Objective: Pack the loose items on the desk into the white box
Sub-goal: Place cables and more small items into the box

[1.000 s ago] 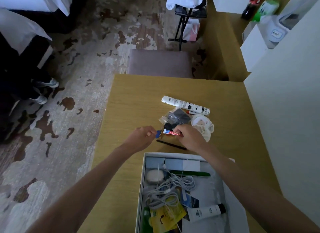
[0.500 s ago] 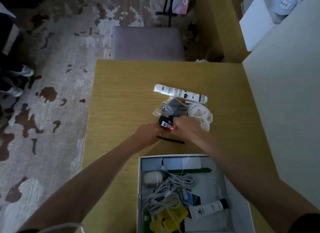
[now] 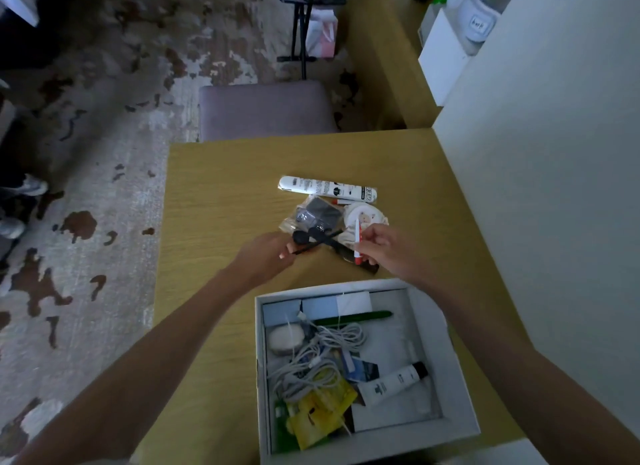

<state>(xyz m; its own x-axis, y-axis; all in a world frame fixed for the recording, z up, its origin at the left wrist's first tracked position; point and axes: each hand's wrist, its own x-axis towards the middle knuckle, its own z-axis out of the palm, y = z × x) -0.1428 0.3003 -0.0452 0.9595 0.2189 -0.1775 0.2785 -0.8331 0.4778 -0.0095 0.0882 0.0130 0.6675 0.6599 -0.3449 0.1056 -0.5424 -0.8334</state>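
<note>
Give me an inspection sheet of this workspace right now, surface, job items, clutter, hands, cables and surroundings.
Surface: tan wooden desk, mostly bare on its left side.
Job's things: open white box partly filled; long white printed tube, clear plastic bag of dark items and round cream pouch loose on the desk.
Clutter: nothing seen.
Hands: left hand pinches a thin black stick; right hand holds a small red-and-white tube.
Cables: coiled white cable inside the box.
Surroundings: grey padded stool, patterned carpet, white wall.

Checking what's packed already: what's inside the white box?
Inside the white box: coiled white cable, green stick, white tube, yellow packets, round pale case. Anything beneath them is hidden.
</note>
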